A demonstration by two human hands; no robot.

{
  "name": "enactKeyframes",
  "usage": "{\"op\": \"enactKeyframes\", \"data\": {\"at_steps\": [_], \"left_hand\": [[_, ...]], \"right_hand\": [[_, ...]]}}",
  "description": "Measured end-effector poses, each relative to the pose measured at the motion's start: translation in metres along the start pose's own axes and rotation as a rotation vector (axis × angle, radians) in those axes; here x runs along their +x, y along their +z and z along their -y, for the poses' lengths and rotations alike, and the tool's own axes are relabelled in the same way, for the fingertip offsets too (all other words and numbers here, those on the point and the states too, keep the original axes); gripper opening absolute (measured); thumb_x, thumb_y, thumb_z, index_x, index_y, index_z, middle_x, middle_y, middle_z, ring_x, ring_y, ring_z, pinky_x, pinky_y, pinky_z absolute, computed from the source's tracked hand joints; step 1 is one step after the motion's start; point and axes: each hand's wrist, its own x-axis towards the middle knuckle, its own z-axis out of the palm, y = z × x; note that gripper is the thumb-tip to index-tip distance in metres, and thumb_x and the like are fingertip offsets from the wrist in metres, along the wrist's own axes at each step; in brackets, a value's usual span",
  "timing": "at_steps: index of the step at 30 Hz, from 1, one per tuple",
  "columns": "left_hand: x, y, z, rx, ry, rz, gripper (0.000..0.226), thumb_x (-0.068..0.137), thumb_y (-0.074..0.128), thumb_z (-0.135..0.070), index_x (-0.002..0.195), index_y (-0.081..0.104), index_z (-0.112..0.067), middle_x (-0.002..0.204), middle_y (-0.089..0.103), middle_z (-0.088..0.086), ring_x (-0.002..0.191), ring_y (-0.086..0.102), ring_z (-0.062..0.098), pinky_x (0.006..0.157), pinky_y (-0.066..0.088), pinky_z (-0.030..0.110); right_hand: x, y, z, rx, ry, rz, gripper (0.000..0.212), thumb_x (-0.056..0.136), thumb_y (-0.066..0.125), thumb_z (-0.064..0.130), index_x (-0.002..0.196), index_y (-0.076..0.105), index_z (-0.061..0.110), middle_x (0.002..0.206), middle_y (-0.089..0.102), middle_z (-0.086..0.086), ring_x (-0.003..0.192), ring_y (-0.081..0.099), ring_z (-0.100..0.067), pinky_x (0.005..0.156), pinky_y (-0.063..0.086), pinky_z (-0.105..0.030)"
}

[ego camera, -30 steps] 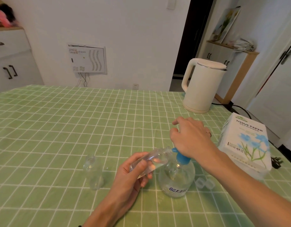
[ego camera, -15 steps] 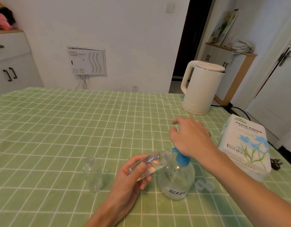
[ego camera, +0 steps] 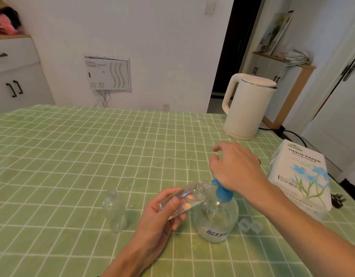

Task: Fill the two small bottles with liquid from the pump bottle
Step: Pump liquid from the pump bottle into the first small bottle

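A clear round pump bottle (ego camera: 215,220) with a blue pump head (ego camera: 222,191) stands on the green checked tablecloth. My right hand (ego camera: 234,166) rests palm-down on top of the pump head, fingers loosely bent. My left hand (ego camera: 162,212) grips a small clear bottle (ego camera: 189,194), tilted with its open mouth against the blue nozzle; a little clear liquid lies inside it. A second small clear bottle (ego camera: 115,211) stands upright and uncapped to the left, apart from both hands.
Two clear caps (ego camera: 250,226) lie right of the pump bottle. A tissue paper pack (ego camera: 300,172) sits at the table's right edge, a white kettle (ego camera: 246,106) behind it. A black plug (ego camera: 337,199) and cable lie off the right edge.
My hands and the bottles keep the same pose. The view shifted slightly, so everything sits a little lower in the frame.
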Motion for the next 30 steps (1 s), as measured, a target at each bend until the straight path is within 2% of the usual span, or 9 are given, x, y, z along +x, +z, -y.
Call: {"op": "enactKeyframes", "data": {"at_steps": [2, 6, 12, 15, 18, 20, 22, 25, 30], "left_hand": [[0.0003, -0.0012, 0.0011, 0.0, -0.001, 0.002, 0.065, 0.059, 0.098, -0.045, 0.108, 0.078, -0.008, 0.081, 0.071, 0.008, 0.056, 0.06, 0.012, 0.044, 0.044, 0.017], [0.0012, -0.0039, 0.003, 0.0, 0.004, 0.006, 0.063, 0.064, 0.097, -0.044, 0.111, 0.076, -0.007, 0.085, 0.072, 0.008, 0.058, 0.06, 0.011, 0.045, 0.046, 0.017], [0.0017, -0.0039, 0.0047, -0.003, 0.013, 0.009, 0.067, 0.065, 0.096, -0.043, 0.114, 0.074, -0.003, 0.085, 0.07, 0.011, 0.059, 0.059, 0.012, 0.046, 0.045, 0.018], [0.0006, -0.0045, 0.0042, 0.013, 0.016, 0.019, 0.064, 0.065, 0.096, -0.045, 0.112, 0.076, -0.007, 0.085, 0.071, 0.009, 0.06, 0.06, 0.011, 0.047, 0.046, 0.018], [0.0003, -0.0052, 0.004, 0.006, 0.015, 0.024, 0.063, 0.065, 0.096, -0.044, 0.112, 0.076, -0.007, 0.085, 0.071, 0.009, 0.059, 0.06, 0.011, 0.047, 0.047, 0.018], [0.0008, -0.0058, 0.0047, 0.001, 0.017, 0.017, 0.064, 0.065, 0.096, -0.044, 0.112, 0.075, -0.006, 0.083, 0.07, 0.01, 0.059, 0.06, 0.012, 0.046, 0.047, 0.018], [0.001, -0.0061, 0.0057, 0.001, 0.023, 0.019, 0.063, 0.067, 0.095, -0.043, 0.113, 0.075, -0.006, 0.081, 0.07, 0.009, 0.059, 0.06, 0.011, 0.046, 0.047, 0.018], [0.0023, -0.0072, 0.0071, -0.005, 0.026, 0.025, 0.059, 0.07, 0.094, -0.043, 0.114, 0.075, -0.007, 0.086, 0.072, 0.008, 0.06, 0.061, 0.011, 0.047, 0.047, 0.018], [0.0035, -0.0067, 0.0077, -0.007, 0.02, 0.019, 0.06, 0.069, 0.094, -0.043, 0.113, 0.075, -0.008, 0.086, 0.071, 0.009, 0.061, 0.06, 0.012, 0.047, 0.047, 0.018]], "right_hand": [[0.0, 0.0, 0.002, -0.034, -0.025, -0.039, 0.042, 0.095, 0.044, 0.033, 0.133, 0.058, 0.024, 0.127, 0.059, -0.002, 0.118, 0.052, -0.029, 0.107, 0.038, -0.054], [-0.0012, 0.0036, 0.0023, -0.007, -0.031, -0.098, 0.038, 0.095, 0.045, 0.03, 0.128, 0.062, 0.023, 0.125, 0.062, -0.002, 0.112, 0.054, -0.028, 0.097, 0.041, -0.046], [-0.0026, 0.0076, -0.0029, 0.017, 0.002, -0.012, 0.035, 0.094, 0.043, 0.027, 0.121, 0.064, 0.023, 0.115, 0.062, 0.0, 0.107, 0.053, -0.028, 0.092, 0.044, -0.046], [-0.0017, 0.0082, -0.0036, 0.011, 0.002, -0.023, 0.034, 0.095, 0.043, 0.028, 0.122, 0.063, 0.023, 0.118, 0.061, -0.001, 0.106, 0.052, -0.026, 0.089, 0.043, -0.044], [-0.0006, 0.0057, -0.0032, 0.019, -0.002, -0.042, 0.034, 0.095, 0.044, 0.03, 0.122, 0.063, 0.023, 0.111, 0.06, 0.0, 0.101, 0.05, -0.025, 0.083, 0.04, -0.041], [0.0004, 0.0033, -0.0016, 0.002, -0.019, -0.062, 0.037, 0.094, 0.044, 0.03, 0.124, 0.063, 0.022, 0.109, 0.058, 0.0, 0.103, 0.053, -0.027, 0.087, 0.042, -0.043], [0.0005, 0.0027, 0.0001, -0.006, -0.031, -0.069, 0.038, 0.093, 0.044, 0.03, 0.126, 0.063, 0.022, 0.116, 0.061, -0.002, 0.108, 0.055, -0.028, 0.091, 0.043, -0.045], [-0.0009, 0.0058, 0.0004, 0.025, -0.02, -0.042, 0.034, 0.094, 0.042, 0.028, 0.118, 0.065, 0.023, 0.111, 0.06, 0.0, 0.105, 0.054, -0.027, 0.085, 0.041, -0.042], [-0.003, 0.009, -0.0014, 0.024, -0.003, 0.001, 0.029, 0.093, 0.041, 0.028, 0.108, 0.066, 0.024, 0.106, 0.062, 0.001, 0.1, 0.055, -0.027, 0.089, 0.046, -0.045]]}}
